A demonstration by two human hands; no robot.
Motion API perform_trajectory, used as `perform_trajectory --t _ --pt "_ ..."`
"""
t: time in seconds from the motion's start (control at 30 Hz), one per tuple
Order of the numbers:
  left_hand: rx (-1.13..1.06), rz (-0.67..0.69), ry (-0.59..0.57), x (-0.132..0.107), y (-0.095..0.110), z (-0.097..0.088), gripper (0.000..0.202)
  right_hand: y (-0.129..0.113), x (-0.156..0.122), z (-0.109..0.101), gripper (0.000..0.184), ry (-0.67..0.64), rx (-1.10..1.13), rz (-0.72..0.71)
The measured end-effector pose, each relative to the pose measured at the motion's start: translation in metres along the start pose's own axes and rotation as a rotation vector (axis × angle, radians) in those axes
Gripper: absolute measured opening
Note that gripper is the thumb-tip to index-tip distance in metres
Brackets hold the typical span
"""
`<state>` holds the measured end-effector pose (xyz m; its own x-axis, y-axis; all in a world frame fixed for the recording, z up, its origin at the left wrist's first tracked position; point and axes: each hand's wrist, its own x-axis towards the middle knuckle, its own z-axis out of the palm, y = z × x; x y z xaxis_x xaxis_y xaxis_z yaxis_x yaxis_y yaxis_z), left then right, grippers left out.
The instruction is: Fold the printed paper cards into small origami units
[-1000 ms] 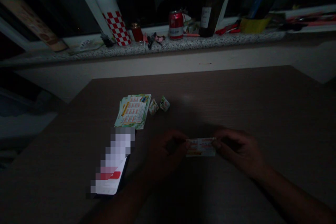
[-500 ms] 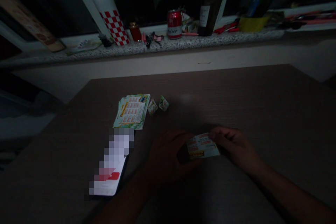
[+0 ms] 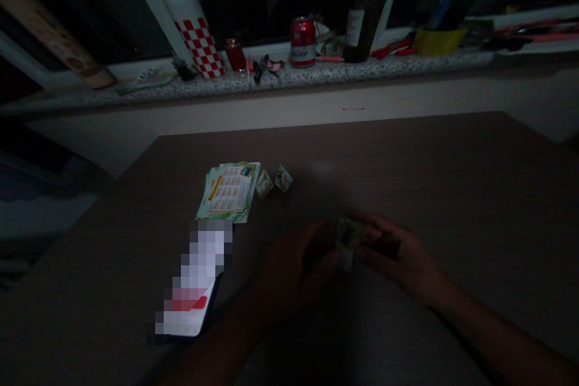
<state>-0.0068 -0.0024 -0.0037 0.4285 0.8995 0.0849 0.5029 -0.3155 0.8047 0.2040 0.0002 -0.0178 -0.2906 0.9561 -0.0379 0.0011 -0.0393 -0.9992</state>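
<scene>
Between my two hands is a small printed paper slip, dim and slightly blurred, partly folded and standing up off the table. My left hand has its thumb and fingers closed at the slip's left edge. On the opposite edge, my right hand pinches it with thumb and fingers. Further left lies a stack of similar printed slips, with printed rows on the top one. Two small folded paper pieces sit just right of that stack.
A lit phone lies left of my left arm on the wooden table. Along the granite windowsill stand a red can, a checkered bottle, a dark bottle and a yellow container.
The slip lay flatter with its printed rows showing. Now it is folded up and a different printed side faces me. My hands have come closer together around it.
</scene>
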Motion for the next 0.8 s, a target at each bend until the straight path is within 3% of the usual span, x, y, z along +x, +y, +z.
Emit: perform_trajectory --t 0.2,0.33,0.43,0.57,0.8 --pt "0.007 0.033 -0.038 0.0 0.0 0.0 0.069 0.007 0.001 -0.004 0.041 0.095 -0.055 -0.033" --pt "0.171 0.125 0.008 0.0 -0.003 -0.002 0.074 0.007 0.001 -0.007 0.037 0.138 -0.163 -0.07" --pt "0.317 0.282 0.016 0.001 -0.004 -0.005 0.065 0.006 0.0 -0.009 0.029 0.137 -0.24 -0.101" --pt "0.387 0.375 -0.085 0.003 -0.003 -0.011 0.053 0.006 0.001 -0.012 0.016 0.128 -0.4 -0.156" --pt "0.424 0.48 -0.18 0.005 -0.006 -0.013 0.03 0.006 0.004 -0.014 0.02 0.06 -0.582 -0.185"
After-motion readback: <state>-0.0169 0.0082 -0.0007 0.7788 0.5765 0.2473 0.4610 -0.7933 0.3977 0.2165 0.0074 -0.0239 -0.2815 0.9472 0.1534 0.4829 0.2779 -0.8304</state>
